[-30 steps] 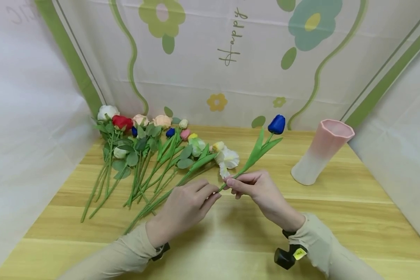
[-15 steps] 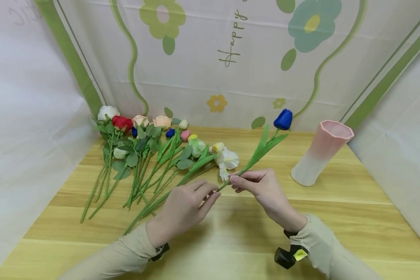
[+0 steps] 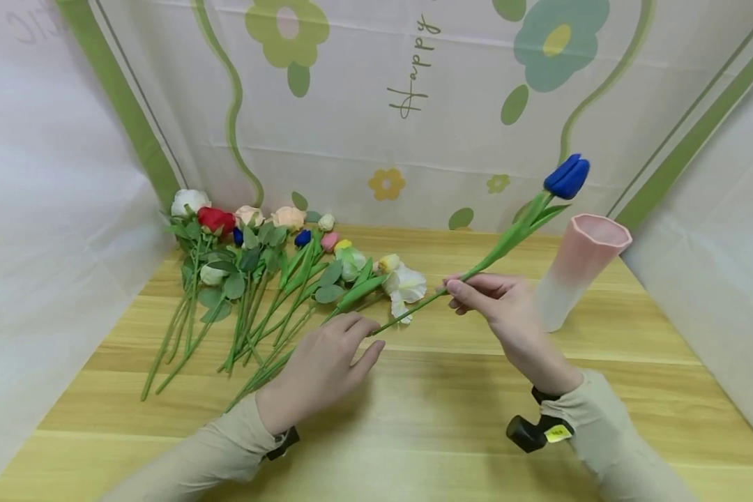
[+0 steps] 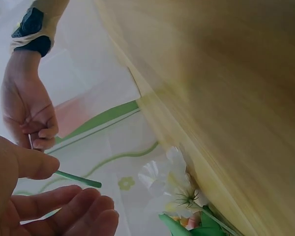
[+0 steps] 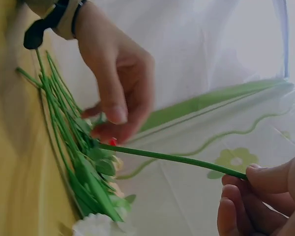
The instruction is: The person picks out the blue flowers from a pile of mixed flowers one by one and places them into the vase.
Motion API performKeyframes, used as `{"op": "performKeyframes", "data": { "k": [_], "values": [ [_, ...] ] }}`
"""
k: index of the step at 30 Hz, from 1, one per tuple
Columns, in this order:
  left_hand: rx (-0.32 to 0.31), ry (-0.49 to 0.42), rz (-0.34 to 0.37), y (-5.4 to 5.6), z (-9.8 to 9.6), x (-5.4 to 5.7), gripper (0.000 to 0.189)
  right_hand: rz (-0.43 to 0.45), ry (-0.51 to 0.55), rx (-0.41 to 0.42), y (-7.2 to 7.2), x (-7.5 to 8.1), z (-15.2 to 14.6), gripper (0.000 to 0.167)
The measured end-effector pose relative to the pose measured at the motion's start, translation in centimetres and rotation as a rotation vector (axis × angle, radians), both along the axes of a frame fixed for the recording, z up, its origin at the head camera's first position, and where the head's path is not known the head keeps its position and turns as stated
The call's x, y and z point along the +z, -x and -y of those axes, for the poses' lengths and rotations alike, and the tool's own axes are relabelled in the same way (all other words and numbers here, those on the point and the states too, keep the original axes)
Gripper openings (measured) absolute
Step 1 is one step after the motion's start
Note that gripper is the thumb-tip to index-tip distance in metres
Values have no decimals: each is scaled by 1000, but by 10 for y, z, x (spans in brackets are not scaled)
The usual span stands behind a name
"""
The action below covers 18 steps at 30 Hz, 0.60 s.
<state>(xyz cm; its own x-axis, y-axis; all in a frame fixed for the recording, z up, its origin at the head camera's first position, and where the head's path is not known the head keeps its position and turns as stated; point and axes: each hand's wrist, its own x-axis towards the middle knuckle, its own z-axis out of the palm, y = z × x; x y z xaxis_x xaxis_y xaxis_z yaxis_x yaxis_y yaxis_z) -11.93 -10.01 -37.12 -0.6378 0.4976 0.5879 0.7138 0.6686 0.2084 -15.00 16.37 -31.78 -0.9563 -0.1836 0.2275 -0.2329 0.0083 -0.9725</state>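
Note:
My right hand point(image 3: 508, 317) pinches the green stem of a blue tulip point(image 3: 567, 177) between thumb and fingers; the bloom tilts up to the right. The stem's lower end reaches back to my left hand point(image 3: 326, 359). In the left wrist view that stem end point(image 4: 81, 179) lies in the gap between a parted thumb point(image 4: 37, 164) and relaxed fingers, not gripped. A pink-and-white vase point(image 3: 580, 265) stands just behind my right hand, which hides part of its base. Its mouth sits below and right of the bloom.
Loose artificial flowers lie at the left of the wooden table point(image 3: 427, 432): a red rose point(image 3: 216, 221), a white rose point(image 3: 189, 202), peach roses point(image 3: 288, 217), more tulips and a white ruffled flower point(image 3: 405, 284). A printed cloth point(image 3: 345, 132) hangs behind.
My right hand has carried the blue tulip up and to the right, closer to the vase. The left thumb and fingers have parted, and the stem has slid out from between them.

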Motion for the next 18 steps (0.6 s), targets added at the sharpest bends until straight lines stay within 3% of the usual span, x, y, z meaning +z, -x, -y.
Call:
{"op": "performKeyframes", "data": {
  "k": [8,12,18],
  "values": [
    [9,22,7,2,2,-1,18,-107,112,-25,5,20,-25,27],
    [12,30,8,1,1,-1,17,-139,261,-29,8,31,-41,20],
    [16,46,11,0,0,-1,17,-137,503,34,14,44,-67,16]
  ]
}}
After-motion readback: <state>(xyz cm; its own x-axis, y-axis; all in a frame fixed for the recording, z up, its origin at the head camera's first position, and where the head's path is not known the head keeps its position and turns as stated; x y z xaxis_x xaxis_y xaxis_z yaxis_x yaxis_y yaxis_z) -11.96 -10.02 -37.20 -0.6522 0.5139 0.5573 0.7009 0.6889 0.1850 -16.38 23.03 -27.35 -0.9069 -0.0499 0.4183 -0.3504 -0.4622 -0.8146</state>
